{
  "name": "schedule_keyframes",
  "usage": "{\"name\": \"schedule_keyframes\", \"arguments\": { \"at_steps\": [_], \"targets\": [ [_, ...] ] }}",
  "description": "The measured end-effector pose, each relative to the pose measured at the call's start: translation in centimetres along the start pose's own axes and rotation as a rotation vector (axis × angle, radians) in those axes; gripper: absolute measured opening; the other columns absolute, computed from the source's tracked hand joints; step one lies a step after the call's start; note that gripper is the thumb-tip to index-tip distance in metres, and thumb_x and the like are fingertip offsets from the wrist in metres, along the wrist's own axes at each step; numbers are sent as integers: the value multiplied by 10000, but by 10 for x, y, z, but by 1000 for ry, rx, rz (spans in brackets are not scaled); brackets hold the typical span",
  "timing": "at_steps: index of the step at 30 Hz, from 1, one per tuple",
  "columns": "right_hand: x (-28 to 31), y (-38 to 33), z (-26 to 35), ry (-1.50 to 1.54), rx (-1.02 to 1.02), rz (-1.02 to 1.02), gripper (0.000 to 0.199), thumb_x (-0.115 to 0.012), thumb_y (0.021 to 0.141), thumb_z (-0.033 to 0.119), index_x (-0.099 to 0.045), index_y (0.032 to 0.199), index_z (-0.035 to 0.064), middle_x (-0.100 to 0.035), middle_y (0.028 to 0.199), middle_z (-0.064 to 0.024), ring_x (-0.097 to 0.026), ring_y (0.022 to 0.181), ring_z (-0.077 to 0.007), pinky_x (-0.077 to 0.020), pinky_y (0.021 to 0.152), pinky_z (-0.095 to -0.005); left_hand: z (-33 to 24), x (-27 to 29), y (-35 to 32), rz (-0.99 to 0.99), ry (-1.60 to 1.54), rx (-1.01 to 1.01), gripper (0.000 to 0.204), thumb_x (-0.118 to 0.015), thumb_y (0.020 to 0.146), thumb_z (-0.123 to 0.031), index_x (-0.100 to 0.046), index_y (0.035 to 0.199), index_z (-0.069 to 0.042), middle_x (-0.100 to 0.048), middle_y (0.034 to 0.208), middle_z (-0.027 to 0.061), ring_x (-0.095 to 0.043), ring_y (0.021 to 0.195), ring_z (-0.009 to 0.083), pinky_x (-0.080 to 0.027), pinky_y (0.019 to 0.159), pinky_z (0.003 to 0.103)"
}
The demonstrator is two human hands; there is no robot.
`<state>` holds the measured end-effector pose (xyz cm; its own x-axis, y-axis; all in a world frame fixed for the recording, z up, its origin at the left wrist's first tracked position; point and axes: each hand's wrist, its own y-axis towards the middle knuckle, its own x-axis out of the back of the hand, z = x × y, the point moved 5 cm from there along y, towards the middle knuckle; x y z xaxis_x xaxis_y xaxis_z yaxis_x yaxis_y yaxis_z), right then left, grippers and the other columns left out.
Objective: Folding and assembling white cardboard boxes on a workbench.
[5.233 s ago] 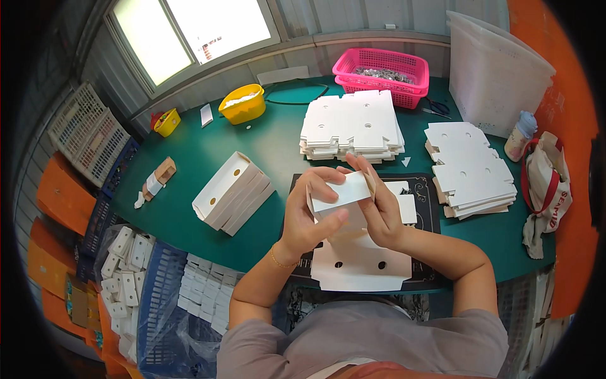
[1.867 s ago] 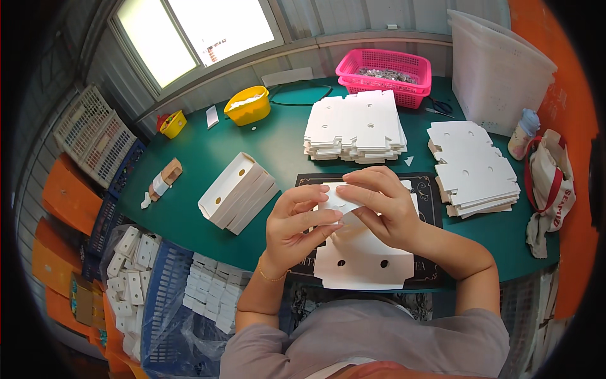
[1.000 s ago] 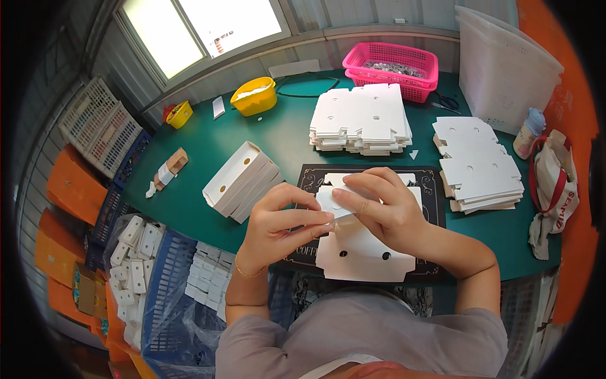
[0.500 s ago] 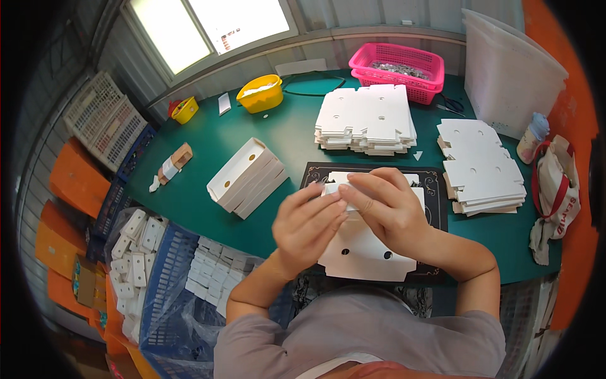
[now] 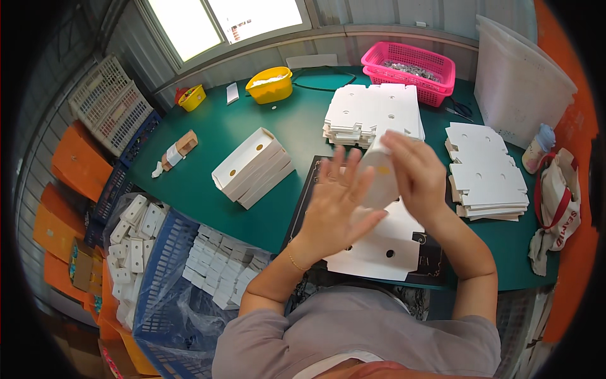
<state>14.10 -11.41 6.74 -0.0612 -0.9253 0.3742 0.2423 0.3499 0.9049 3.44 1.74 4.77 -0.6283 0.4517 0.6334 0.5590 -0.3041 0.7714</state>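
My right hand (image 5: 416,180) grips a white cardboard box piece (image 5: 379,184), tilted up and blurred, with a yellowish spot on its face. My left hand (image 5: 331,211) is open beside it, fingers spread, holding nothing; whether its thumb touches the piece I cannot tell. Below both hands a flat white die-cut card (image 5: 369,260) with dark round holes lies on a black mat (image 5: 435,262) with gold trim. To the left, a stack of folded white boxes (image 5: 255,167) stands on the green table (image 5: 189,208).
Stacks of flat white cards (image 5: 372,104), (image 5: 489,170) lie behind and to the right. Farther back are a pink basket (image 5: 410,69), scissors (image 5: 461,110) and a yellow tub (image 5: 270,88). A blue crate (image 5: 165,271) with finished-looking white boxes (image 5: 218,268) stands at lower left.
My hands were together over the card, fingers pinching a white part. Now my left hand has let go and spread open, while my right hand has lifted the white box piece, tilting it upward.
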Motion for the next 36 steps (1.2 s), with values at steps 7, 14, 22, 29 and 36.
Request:
{"name": "schedule_keyframes", "arguments": {
  "at_steps": [7, 14, 22, 29, 36],
  "targets": [
    [-14, -13, -63, 490, -643, -141, 336, -545, 1039, 163, -603, 1325, -5, -675, 1248, -69, -612, 1000, -75, -485, 862, -211, 48, -9, -89, -366, -376, 780, 817, -682, 935, -225, -200, 1567, -36, -276, 1595, 180, -263, 1479, 330, -247, 1189, 440],
    [-37, -25, -32, 375, -507, 105, 388, -506, 1016, 56, -552, 1401, 65, -673, 1250, -146, -644, 972, -133, -514, 860, -283, 60, -12, -100, -659, -1018, 1066, 591, -453, 1065, -158, -168, 1568, -36, -328, 1535, 165, -381, 1394, 244, -333, 1146, 360],
    [-49, -35, -40, 492, -570, 129, 418, -559, 1031, 183, -523, 1424, 42, -682, 1206, -146, -625, 947, -106, -509, 839, -264, 66, 35, -73, -572, -781, 951, 598, -492, 1035, -93, -199, 1556, -105, -379, 1466, 137, -426, 1337, 239, -371, 1113, 369],
    [-56, -41, -52, 842, -887, 49, 443, -632, 996, 264, -581, 1364, 22, -685, 1170, -90, -621, 1077, -122, -480, 952, -260, 55, 27, -99, -505, -189, 676, 413, -527, 1016, -74, -350, 1389, -61, -419, 1431, 196, -474, 1284, 262, -435, 1030, 386],
    [-55, -48, -53, 1057, -1271, -118, 412, -730, 919, 350, -686, 1203, 55, -690, 1096, -37, -637, 1038, -126, -483, 952, -271, 32, 23, -89, -379, -84, 129, 432, -542, 958, 40, -325, 1309, -88, -541, 1287, 320, -598, 1170, 393, -466, 1012, 455]
  ]
}}
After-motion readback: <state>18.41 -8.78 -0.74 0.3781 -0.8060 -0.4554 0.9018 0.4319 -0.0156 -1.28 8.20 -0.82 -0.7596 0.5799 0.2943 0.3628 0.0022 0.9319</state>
